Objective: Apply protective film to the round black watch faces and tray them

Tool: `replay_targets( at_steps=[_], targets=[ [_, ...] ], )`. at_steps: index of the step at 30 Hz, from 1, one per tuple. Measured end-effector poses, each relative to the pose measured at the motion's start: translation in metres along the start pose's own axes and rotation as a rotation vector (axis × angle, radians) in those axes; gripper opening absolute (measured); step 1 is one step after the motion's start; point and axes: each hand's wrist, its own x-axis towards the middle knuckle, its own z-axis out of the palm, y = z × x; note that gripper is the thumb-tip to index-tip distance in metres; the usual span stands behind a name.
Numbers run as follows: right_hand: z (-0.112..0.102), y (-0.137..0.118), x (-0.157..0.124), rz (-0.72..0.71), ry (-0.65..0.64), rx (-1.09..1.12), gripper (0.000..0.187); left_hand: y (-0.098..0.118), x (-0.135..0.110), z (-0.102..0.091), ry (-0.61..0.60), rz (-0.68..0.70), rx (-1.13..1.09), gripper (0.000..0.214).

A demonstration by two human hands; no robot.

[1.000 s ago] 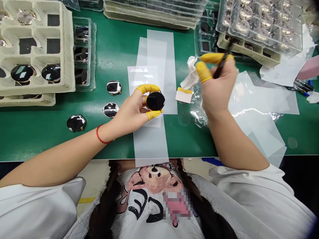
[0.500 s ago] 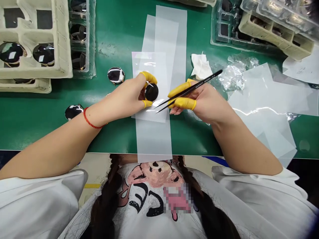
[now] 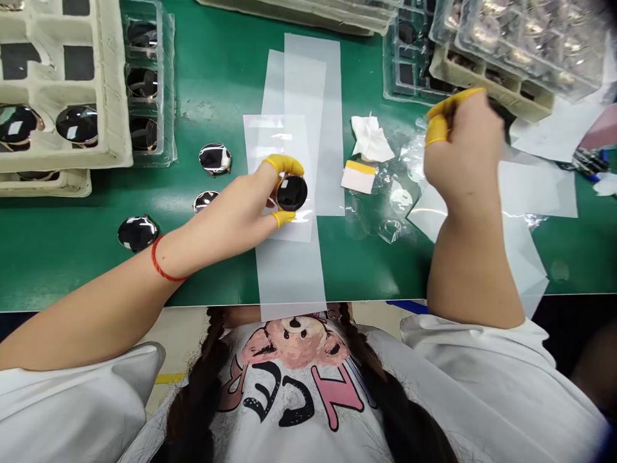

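Observation:
My left hand (image 3: 241,206), in yellow finger cots, pinches a round glossy black disc (image 3: 292,193) by its edges. The disc is held over a clear film sheet (image 3: 255,138) on top of long translucent sheets (image 3: 330,128). My right hand (image 3: 465,138) is raised at the right, close to the stacked trays, its fingers curled. What those fingers hold, if anything, is hidden behind the hand. Beside my left forearm lie three more shiny black discs with metal edges: one (image 3: 215,159) farther back, one (image 3: 205,200) partly behind the wrist, one (image 3: 137,233) near the bracelet.
Cream molded trays (image 3: 108,154) with black discs stand at the left, beside a clear plastic tray (image 3: 166,122). Clear trays (image 3: 530,48) are stacked at the back right. A crumpled white tissue (image 3: 371,138), a small white-and-yellow block (image 3: 359,180) and crinkled film (image 3: 393,215) lie right of the sheets.
My right hand, which held black tweezers beside the disc, has swung right and back toward the trays; the tweezers no longer show clearly. My left hand still holds the disc. The view has shifted slightly.

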Motion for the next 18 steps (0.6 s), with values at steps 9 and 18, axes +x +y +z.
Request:
replay_targets(
  at_steps=[9,18],
  targets=[
    [0.041,0.007,0.017,-0.145,-0.010,-0.119,0.014,-0.003,-0.097,0.021,0.163,-0.113,-0.004,0.049],
    [-0.027,0.019,0.043,-0.182,-0.034,-0.165,0.020,-0.042,-0.135,0.043,0.167,0.038,0.499,0.037]
  ],
)
